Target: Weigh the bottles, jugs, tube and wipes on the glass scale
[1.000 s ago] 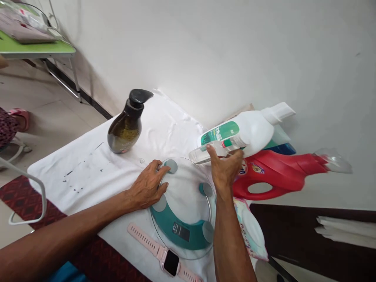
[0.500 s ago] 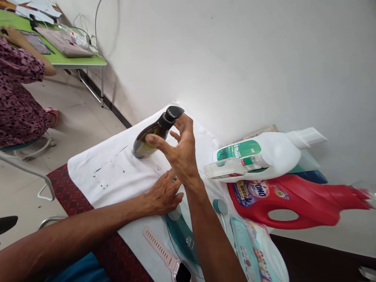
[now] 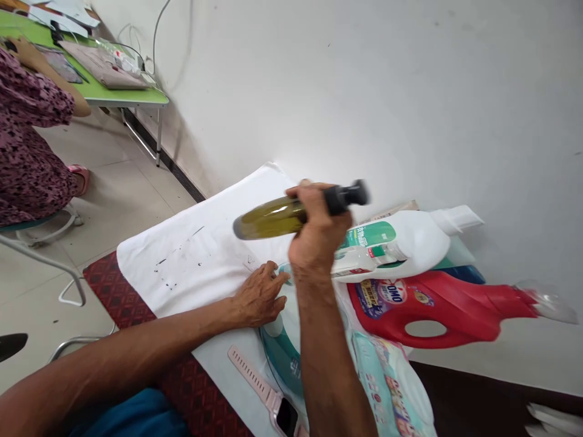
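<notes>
My right hand is wrapped round the neck of a pump bottle with a black pump top and yellow-green liquid. The bottle leans far over, its base toward the left, above the white cloth. Below it, my left hand lies at the rim of a round, clear-edged teal plate that looks like a scale. The left thumb stands apart from the fingers and nothing shows in that hand. My right forearm covers part of the plate.
Right of my hands lie a white detergent bottle, a small clear bottle, a red OMO bottle and a teal plastic pack. A pink-strapped smartwatch lies in front. At far left, a person sits by a green table.
My right hand has closed on the pump bottle, lifted it and carried it to the right, tipping it further over. My left hand has stayed at the plate's edge.
</notes>
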{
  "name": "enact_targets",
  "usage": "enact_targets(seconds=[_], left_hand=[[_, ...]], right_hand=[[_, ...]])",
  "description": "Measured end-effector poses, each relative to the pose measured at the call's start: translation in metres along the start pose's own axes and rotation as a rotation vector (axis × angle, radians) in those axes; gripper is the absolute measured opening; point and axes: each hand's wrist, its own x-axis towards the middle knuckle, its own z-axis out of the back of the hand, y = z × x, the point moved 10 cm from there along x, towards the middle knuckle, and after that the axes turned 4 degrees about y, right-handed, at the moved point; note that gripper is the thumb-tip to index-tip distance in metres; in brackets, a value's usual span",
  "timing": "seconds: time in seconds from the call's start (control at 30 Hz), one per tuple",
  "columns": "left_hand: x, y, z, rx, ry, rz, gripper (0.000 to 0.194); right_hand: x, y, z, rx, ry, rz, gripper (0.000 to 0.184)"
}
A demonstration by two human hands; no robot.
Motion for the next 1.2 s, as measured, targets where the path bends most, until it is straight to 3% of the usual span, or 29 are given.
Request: enact_targets(seconds=[0.1, 0.2, 0.3, 0.5, 0.6, 0.73, 0.9, 1.0, 1.1, 1.2], left_hand=[[-0.002, 0.000, -0.001, 0.010, 0.039, -0.009, 0.041], [-0.003, 0.000, -0.002, 0.005, 0.063, -0.019, 0.043], [-0.002, 0.000, -0.002, -0.005, 0.075, -0.030, 0.042], [-0.001, 0.000, 0.000, -0.006, 0.088, -0.037, 0.043], [0.000, 0.000, 0.002, 0.004, 0.077, -0.035, 0.044], [0.002, -0.002, 0.002, 0.028, 0.098, -0.035, 0.045], [0.004, -0.004, 0.003, 0.057, 0.136, 0.002, 0.045], [0.005, -0.005, 0.005, 0.065, 0.142, 0.005, 0.044], [0.006, -0.007, 0.006, 0.069, 0.140, 0.003, 0.044], [0.007, -0.007, 0.005, 0.073, 0.154, 0.018, 0.044]], right_hand=[[-0.005, 0.067, 0.048, -0.077, -0.075, 0.223, 0.016], [-0.025, 0.102, 0.095, -0.197, -0.143, 0.292, 0.014], [-0.050, 0.092, 0.141, -0.278, -0.222, 0.211, 0.014], [-0.096, 0.031, 0.221, -0.305, -0.392, -0.033, 0.022], [-0.106, 0.012, 0.239, -0.300, -0.420, -0.100, 0.025], [-0.109, 0.002, 0.245, -0.272, -0.414, -0.115, 0.023], [-0.106, 0.001, 0.241, -0.321, -0.296, -0.125, 0.024], [-0.110, 0.002, 0.242, -0.272, -0.237, -0.057, 0.035], [-0.128, -0.003, 0.269, -0.206, -0.377, 0.046, 0.047], [-0.157, -0.022, 0.303, -0.253, -0.574, 0.044, 0.049]])
